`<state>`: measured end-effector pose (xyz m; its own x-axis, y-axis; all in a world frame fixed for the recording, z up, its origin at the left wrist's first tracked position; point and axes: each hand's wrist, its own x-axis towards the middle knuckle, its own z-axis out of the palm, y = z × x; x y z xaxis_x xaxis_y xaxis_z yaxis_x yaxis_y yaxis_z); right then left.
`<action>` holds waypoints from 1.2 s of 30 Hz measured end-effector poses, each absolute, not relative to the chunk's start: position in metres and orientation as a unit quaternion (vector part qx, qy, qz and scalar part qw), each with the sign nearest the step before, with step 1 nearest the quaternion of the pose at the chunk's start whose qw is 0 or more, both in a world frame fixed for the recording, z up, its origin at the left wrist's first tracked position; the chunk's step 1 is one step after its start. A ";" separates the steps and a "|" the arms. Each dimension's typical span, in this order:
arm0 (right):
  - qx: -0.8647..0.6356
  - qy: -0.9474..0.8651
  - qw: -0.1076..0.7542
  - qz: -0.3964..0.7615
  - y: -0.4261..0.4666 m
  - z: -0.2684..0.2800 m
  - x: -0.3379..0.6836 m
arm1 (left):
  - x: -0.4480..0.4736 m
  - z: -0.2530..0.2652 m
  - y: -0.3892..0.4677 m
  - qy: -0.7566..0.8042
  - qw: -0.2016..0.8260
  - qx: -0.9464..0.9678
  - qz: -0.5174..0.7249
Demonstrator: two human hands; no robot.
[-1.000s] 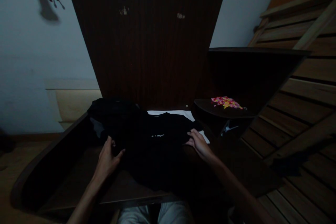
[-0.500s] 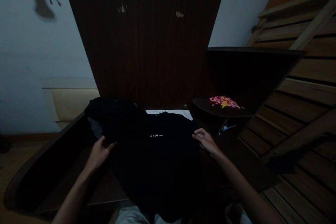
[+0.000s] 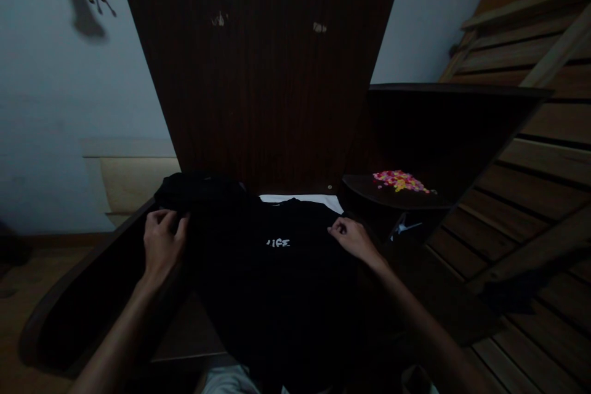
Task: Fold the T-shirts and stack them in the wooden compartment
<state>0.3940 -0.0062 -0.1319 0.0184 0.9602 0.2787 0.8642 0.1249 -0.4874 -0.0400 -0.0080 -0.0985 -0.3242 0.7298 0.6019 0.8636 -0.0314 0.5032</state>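
A black T-shirt (image 3: 277, 283) with a small white print on its chest lies spread in front of me, its collar at the far side and its lower end hanging toward my lap. My right hand (image 3: 353, 237) pinches the shirt near its right shoulder. At the left sleeve side my left hand (image 3: 164, 243) is closed, fingers curled on dark cloth that appears to be the same shirt; the dimness hides the exact grip. Just beyond that hand sits a bundle of black clothing (image 3: 201, 189). A strip of white cloth (image 3: 302, 199) shows behind the collar.
A tall dark wooden panel (image 3: 263, 74) rises behind the shirt. To the right, a rounded shelf (image 3: 357, 183) carries a heap of pink and yellow pieces (image 3: 401, 181). Slatted wood (image 3: 549, 154) stands at far right. A raised dark curved edge (image 3: 87, 265) runs along the left.
My left hand has moved up and to the left, toward the black bundle. My right hand has shifted slightly left along the shirt. The chest print now lies flatter and shows more.
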 end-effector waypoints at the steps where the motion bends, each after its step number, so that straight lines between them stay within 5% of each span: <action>1: -0.655 -0.708 0.256 0.059 -0.001 -0.131 0.391 | -0.043 -0.096 -0.003 -0.699 0.063 -0.563 -0.437; 7: -0.718 -0.686 0.115 -0.026 0.035 -0.129 0.396 | -0.063 -0.091 0.020 -0.729 -0.056 -0.500 -0.464; 13: -0.736 -0.674 0.048 0.025 0.074 -0.130 0.410 | -0.067 -0.087 0.029 -0.729 -0.060 -0.502 -0.462; 22: -0.744 -0.657 0.029 0.120 0.119 -0.133 0.397 | -0.070 -0.076 0.034 -0.706 -0.052 -0.494 -0.504; 36: -0.715 -0.684 0.114 0.085 0.135 -0.139 0.383 | -0.064 -0.065 0.032 -0.687 -0.030 -0.613 -0.389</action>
